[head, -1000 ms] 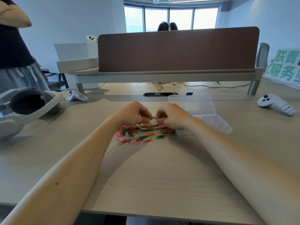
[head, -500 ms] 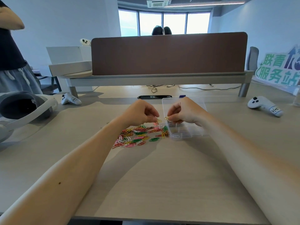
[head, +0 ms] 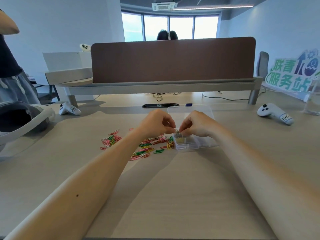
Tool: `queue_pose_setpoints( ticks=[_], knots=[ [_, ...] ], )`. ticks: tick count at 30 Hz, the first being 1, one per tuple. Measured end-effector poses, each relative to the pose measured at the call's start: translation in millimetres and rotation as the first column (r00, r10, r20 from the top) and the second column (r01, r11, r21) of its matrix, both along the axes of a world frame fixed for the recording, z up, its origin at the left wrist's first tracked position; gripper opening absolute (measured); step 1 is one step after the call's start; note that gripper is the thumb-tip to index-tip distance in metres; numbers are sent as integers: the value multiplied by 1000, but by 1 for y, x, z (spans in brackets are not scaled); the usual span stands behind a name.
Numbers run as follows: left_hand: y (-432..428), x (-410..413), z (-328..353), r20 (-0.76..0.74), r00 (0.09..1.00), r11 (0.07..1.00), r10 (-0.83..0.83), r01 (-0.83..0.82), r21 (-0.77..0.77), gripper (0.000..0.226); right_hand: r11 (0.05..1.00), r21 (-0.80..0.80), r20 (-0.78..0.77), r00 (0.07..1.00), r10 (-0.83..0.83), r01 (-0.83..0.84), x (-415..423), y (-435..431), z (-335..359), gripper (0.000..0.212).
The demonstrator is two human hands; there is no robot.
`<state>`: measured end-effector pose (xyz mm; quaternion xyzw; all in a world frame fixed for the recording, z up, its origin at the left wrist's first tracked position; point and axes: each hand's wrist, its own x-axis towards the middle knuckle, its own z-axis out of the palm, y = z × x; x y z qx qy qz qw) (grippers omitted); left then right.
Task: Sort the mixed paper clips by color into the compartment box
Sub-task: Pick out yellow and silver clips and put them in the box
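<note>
Loose pink, green, yellow paper clips (head: 147, 149), clear compartment box (head: 199, 144), lid open

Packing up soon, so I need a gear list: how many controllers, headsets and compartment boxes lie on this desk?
Controllers, left and right: 2
Headset: 1
Compartment box: 1
Total: 4

Pale desk (head: 173, 196) — scattered paper clips (head: 147, 149), clear compartment box (head: 199, 144); headset (head: 26, 122), white controller (head: 274, 114)

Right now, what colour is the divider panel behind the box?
Brown. The divider panel shows plainly in the head view.
</note>
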<state>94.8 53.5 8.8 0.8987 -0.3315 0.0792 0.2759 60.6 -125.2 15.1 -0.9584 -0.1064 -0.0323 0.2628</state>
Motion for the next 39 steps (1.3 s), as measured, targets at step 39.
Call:
queue_pose_setpoints(
  ticks=[39],
  knots=[
    [83,-10,0,-89,993,946,77,-44,321,14,953,-216,53,972,229,-213,5,77,-8,14]
  ],
)
